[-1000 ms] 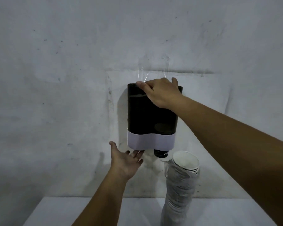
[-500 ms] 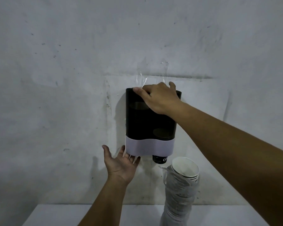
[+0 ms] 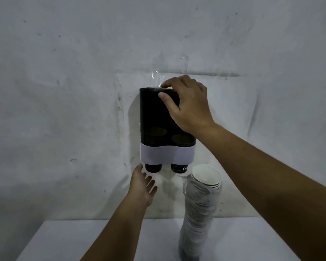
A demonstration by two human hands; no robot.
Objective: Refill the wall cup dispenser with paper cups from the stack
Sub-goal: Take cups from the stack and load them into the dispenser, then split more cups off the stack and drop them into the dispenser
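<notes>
Near edge: white flat worktop [image 3: 68, 242]. On it, right of centre, a tall stack of white paper cups in a crinkled clear plastic sleeve [image 3: 198, 217], leaning a bit, open mouth of the top cup facing up.

Left hand [image 3: 142, 187] is spread, palm up, just under the left outlet, holding nothing, not touching.

Further back, on the grey wall [image 3: 64, 72]: dark smoked-plastic cup dispenser w/ pale lilac lower band [image 3: 167, 154]. Two dark cup bottoms poke out below: left one [image 3: 153, 167], right one w/ white lettering [image 3: 179, 168]. Both tubes look low on cups.

Right hand [image 3: 188, 106] is at the dispenser's top front edge, thumb on the face, fingers curled over the rim. Looks like a grip on the lid, cannot tell for sure.

Risks, IMO:
- right forearm passes close above the stack; swinging it back could knock the leaning stack over
- dispenser seems held by clear tape [image 3: 158, 78]; hard pull on the top may peel it off
- jolt could drop the left cup; left hand is placed to catch
</notes>
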